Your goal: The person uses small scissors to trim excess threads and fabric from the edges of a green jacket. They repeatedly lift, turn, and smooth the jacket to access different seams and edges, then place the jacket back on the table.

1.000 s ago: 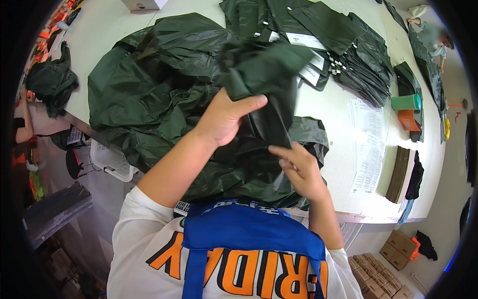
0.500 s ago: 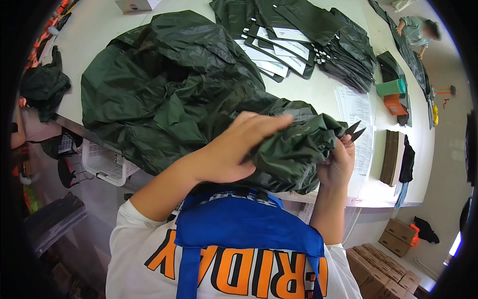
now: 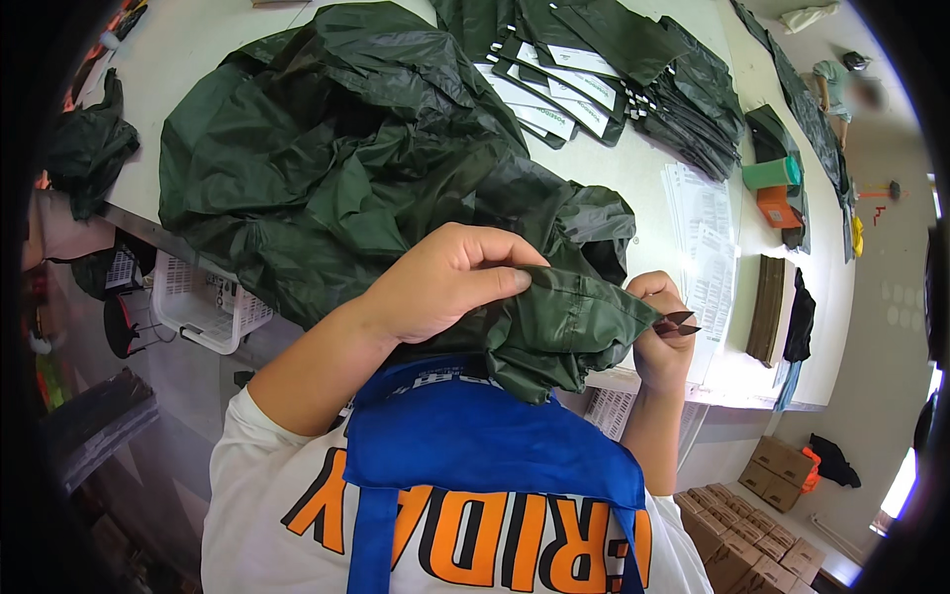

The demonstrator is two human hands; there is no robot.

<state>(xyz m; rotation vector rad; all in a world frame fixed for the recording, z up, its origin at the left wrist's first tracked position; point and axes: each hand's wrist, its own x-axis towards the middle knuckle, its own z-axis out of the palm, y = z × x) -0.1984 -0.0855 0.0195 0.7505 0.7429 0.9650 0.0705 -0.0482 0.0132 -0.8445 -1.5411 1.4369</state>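
The dark green fabric lies bunched across the table in front of me, its near part lifted in a fold between my hands, above my blue apron. I'd judge it thin, light and limp, a bit slick from its sheen, so a seam gives a surer grip than a loose face. My left hand pinches the fold, thumb on top, the fingers curled in close. My right hand is curled around dark-bladed snips and seems to nip the fold's pointed end too; those tips could snag cloth this fine. Beyond, the bulk rests on the white table; its front edge runs just below my right hand. Bare tabletop separates the heap from the printed sheets and dark packets, leaving some room that way.
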